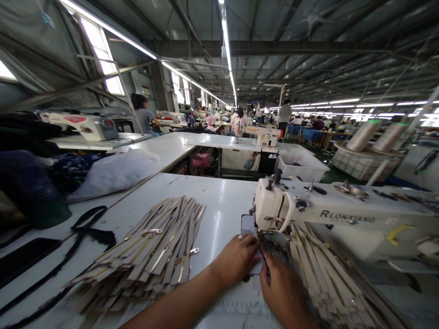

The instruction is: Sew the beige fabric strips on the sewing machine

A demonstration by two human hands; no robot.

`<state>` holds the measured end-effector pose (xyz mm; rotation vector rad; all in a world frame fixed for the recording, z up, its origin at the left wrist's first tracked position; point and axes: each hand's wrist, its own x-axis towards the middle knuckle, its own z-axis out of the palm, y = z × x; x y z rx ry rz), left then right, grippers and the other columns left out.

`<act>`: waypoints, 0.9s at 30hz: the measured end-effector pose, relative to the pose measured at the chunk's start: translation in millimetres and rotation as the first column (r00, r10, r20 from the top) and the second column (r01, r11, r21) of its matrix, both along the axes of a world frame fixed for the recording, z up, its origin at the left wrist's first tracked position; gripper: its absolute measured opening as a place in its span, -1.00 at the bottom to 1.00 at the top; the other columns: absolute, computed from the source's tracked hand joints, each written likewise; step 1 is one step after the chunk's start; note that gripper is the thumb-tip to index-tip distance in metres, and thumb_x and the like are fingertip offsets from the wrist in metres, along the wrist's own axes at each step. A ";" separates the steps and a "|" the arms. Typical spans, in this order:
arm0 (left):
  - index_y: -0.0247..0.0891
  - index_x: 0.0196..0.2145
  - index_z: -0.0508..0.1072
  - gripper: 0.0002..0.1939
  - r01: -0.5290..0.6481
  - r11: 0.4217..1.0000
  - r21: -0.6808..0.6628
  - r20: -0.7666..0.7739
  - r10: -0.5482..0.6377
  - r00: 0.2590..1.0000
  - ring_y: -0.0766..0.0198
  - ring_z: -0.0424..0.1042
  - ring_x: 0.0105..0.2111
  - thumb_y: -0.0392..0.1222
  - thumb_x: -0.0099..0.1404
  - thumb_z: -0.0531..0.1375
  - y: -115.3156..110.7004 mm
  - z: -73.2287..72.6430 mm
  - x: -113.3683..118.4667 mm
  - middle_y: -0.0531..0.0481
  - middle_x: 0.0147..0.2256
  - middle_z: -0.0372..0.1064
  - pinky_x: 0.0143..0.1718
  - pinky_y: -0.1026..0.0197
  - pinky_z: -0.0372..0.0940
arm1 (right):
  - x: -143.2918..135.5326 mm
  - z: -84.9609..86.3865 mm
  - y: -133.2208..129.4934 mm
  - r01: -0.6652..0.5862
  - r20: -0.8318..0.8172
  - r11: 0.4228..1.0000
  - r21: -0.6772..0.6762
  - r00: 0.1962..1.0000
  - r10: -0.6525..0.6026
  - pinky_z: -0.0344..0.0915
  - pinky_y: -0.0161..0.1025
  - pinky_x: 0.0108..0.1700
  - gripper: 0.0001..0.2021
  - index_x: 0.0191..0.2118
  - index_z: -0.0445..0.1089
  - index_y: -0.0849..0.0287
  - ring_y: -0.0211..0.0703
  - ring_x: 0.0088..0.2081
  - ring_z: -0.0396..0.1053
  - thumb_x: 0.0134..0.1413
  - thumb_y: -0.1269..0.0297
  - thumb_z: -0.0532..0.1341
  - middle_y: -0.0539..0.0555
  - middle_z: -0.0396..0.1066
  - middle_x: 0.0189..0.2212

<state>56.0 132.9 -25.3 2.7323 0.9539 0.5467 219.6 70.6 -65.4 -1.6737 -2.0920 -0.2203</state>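
Note:
My left hand, with a ring on one finger, is closed low over the needle plate of a white sewing machine. My right hand is closed just beside it, thumb and forefinger pointing toward the presser foot. Whatever lies between the fingers is mostly hidden and too small to name. Left of my arm spreads a pile of beige zipper strips with gold teeth and some metal pulls. More beige zipper strips lie behind my right hand, under the machine arm.
The white table has a cut-out beyond it. Black straps and a translucent plastic bag lie at left. A white bin and thread cones stand at right. Another sewing machine and several people are farther off.

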 end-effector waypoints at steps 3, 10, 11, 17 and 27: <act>-0.30 0.04 0.36 -0.69 -0.019 1.000 0.003 0.025 0.019 0.999 0.02 0.30 0.01 -0.16 0.38 0.10 0.9 -3.0 -1.3 -0.17 -0.03 0.35 0.09 -0.02 0.24 | -0.5 -1.2 1.7 0.005 0.031 1.000 -0.003 1.000 -0.005 0.40 -0.20 -0.31 -0.60 0.03 0.40 0.28 -0.04 -0.27 0.52 0.16 0.43 -0.02 0.22 0.53 -0.17; -0.33 0.18 0.25 -0.52 -0.071 0.997 -0.020 0.010 0.071 0.997 -0.04 0.15 0.17 -0.09 0.36 0.11 1.7 -3.1 -6.1 -0.21 0.14 0.25 0.21 -0.10 0.11 | -0.2 -0.3 1.2 -0.010 -0.007 1.000 -0.021 1.000 0.010 0.42 -0.19 -0.29 -0.59 0.05 0.40 0.30 -0.03 -0.27 0.53 0.17 0.44 -0.04 0.22 0.52 -0.14; -0.34 0.19 0.23 -0.49 -0.072 0.997 -0.022 0.006 0.073 0.997 -0.05 0.13 0.19 -0.08 0.36 0.11 2.7 -3.3 -6.5 -0.21 0.15 0.23 0.22 -0.11 0.09 | 0.0 -0.1 0.8 -0.014 -0.019 1.000 -0.024 1.000 0.013 0.42 -0.19 -0.29 -0.59 0.05 0.40 0.29 -0.04 -0.27 0.53 0.17 0.44 -0.04 0.21 0.52 -0.15; -0.33 0.22 0.19 -0.42 -0.075 0.996 -0.043 -0.003 0.075 0.997 -0.06 0.10 0.22 -0.01 0.33 0.12 8.6 -4.1 -7.9 -0.24 0.19 0.18 0.24 -0.12 0.04 | 0.7 -1.5 -0.6 -0.015 -0.035 1.000 -0.002 0.999 0.015 0.42 -0.23 -0.26 -0.61 0.03 0.41 0.24 -0.07 -0.24 0.53 0.17 0.44 -0.02 0.18 0.52 -0.14; -0.35 0.30 0.06 -0.36 -0.057 0.992 -0.115 -0.079 0.048 0.996 -0.01 -0.06 0.31 0.02 0.38 0.04 9.8 -1.7 -11.0 -0.26 0.31 -0.03 0.28 -0.17 -0.09 | -1.0 -5.6 0.9 -0.015 -0.018 0.999 0.045 1.000 0.015 0.43 -0.28 -0.29 -0.61 -0.03 0.44 0.22 -0.12 -0.32 0.53 0.15 0.47 -0.04 0.15 0.54 -0.24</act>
